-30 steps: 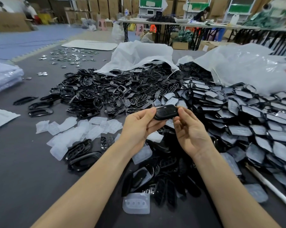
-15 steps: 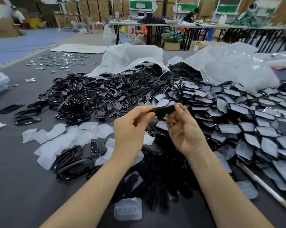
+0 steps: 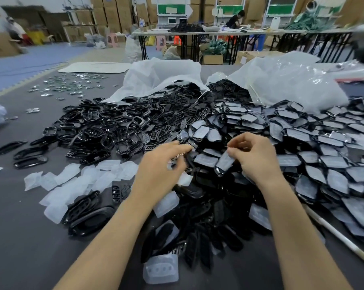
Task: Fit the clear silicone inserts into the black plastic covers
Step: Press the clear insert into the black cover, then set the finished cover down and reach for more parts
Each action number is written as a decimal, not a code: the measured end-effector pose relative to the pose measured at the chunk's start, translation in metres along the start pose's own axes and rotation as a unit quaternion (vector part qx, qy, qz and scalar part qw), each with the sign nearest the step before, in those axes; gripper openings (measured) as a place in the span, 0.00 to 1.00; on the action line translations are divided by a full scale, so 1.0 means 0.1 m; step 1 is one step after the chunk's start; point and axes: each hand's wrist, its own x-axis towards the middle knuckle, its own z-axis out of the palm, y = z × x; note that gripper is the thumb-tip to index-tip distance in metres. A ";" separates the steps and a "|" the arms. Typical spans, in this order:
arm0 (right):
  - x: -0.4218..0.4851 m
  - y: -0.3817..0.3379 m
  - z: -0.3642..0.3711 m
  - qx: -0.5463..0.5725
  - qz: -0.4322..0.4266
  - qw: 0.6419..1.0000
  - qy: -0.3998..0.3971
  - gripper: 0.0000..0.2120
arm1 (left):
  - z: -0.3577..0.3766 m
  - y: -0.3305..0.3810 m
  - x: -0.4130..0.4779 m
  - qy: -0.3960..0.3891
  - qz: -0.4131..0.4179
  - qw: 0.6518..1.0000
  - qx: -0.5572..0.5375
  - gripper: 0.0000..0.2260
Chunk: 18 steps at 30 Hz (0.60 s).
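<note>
The right hand (image 3: 256, 160) pinched a seemingly fitted cover (image 3: 222, 165), likely bound for the stack (image 3: 323, 164) by the table's (image 3: 20, 237) right edge; the left hand's (image 3: 160, 168) blurred fingers (image 3: 176, 146) were unreadable.

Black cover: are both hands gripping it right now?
No, only the right hand pinches the black cover; the left hand is blurred and apart from it.

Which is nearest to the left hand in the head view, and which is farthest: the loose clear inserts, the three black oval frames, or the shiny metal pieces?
1. clear inserts: scattered just left of the left hand.
2. black oval frames: further left, beyond the inserts.
3. shiny metal pieces: far back on the left.
</note>
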 end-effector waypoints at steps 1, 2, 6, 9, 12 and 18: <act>0.01 0.02 -0.01 -0.031 -0.011 0.999 0.009 0.11 | -0.04 -0.08 0.01 0.005 -0.052 0.998 0.040 0.14; 0.01 0.04 -0.01 -0.052 -0.019 0.998 0.015 0.11 | -0.08 -0.17 0.02 -0.006 -0.103 0.992 0.072 0.14; 0.02 0.09 -0.01 -0.111 -0.024 0.993 0.020 0.13 | -0.10 -0.40 -0.01 -0.096 -0.201 0.965 0.138 0.16; 0.02 0.11 -0.01 -0.115 -0.014 0.993 0.018 0.13 | -0.06 -0.42 0.01 -0.083 -0.191 0.969 0.131 0.10; -0.01 0.12 0.03 -0.130 -0.019 0.991 0.004 0.14 | -0.05 -0.45 0.02 -0.060 -0.206 0.973 0.086 0.05; -0.03 0.07 0.06 -0.198 -0.050 0.978 0.031 0.04 | -0.09 -0.41 0.03 -0.021 -0.192 0.978 0.073 0.05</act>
